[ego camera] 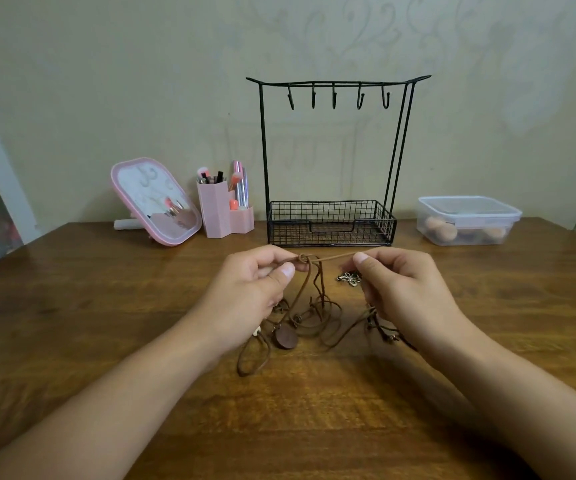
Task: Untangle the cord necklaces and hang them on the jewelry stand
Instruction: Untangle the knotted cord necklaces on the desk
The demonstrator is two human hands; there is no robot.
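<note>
Several brown cord necklaces lie tangled on the wooden table, with a round wooden pendant and a metal flower charm among them. My left hand pinches a cord just left of a knot. My right hand pinches the same cord to the right, so it runs taut between both hands above the table. Loose strands hang from the knot down to the pile. The black wire jewelry stand stands behind, with several bare hooks and a mesh basket base.
A pink-framed mirror leans at back left beside a pink organizer with makeup items. A clear lidded plastic box holding round sponges sits at back right. A white shelf edge shows at far left.
</note>
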